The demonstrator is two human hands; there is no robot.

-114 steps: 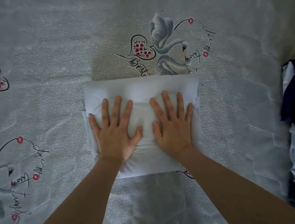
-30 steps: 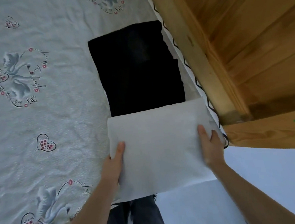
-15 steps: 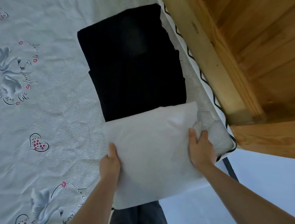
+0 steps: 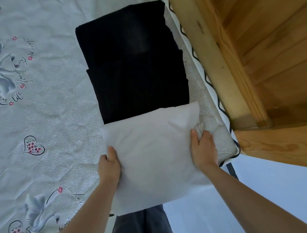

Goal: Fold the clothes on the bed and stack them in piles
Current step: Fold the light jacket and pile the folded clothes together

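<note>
Head view: white folded garment (image 4: 155, 153) held at near right corner of bed (image 4: 38, 116), far edge overlapping near edge of black folded pile (image 4: 134, 72). Left hand (image 4: 108, 167) pinches left side, right hand (image 4: 204, 149) pinches right side, thumbs on top. Black pile lies straight ahead, far side of grip; judged next: slide garment forward onto pile. Wooden frame (image 4: 237, 73) close on right.

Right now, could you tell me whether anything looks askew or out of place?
The black pile is slightly uneven: its top layer sits offset from the one beneath. The folded white garment overhangs the bed's corner, held by both hands.
</note>
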